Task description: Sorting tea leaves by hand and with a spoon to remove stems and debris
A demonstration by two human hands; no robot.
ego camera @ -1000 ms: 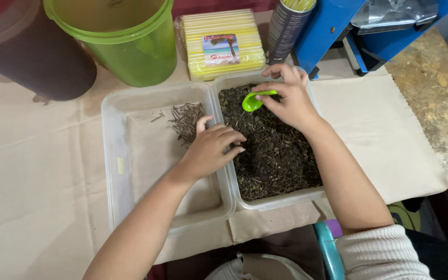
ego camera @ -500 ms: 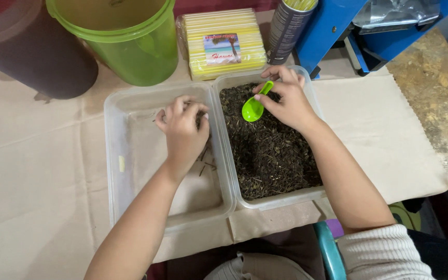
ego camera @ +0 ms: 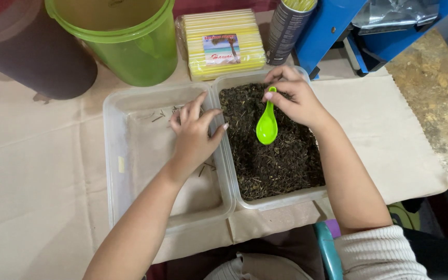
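Two clear plastic tubs sit side by side on a beige cloth (ego camera: 37,171). The right tub (ego camera: 286,198) is filled with dark dried leaves (ego camera: 281,161); the left tub (ego camera: 130,155) holds only a few loose bits near its far end.

The right hand (ego camera: 299,101) is over the far part of the right tub. Its thumb and fingers pinch the handle of a small green spoon (ego camera: 267,124), whose bowl points toward the near side and hangs just above the leaves.

The left hand (ego camera: 195,135) is in the left tub, close to the wall shared with the right tub. Its fingers are loosely spread and slightly curled, palm down; whether anything is under them cannot be told.

Beyond the tubs stand a green bucket (ego camera: 125,41), a dark brown bin (ego camera: 27,57) to its left, a yellow pack (ego camera: 224,44) and a dark can (ego camera: 286,28). A blue machine (ego camera: 333,26) stands at the far right.
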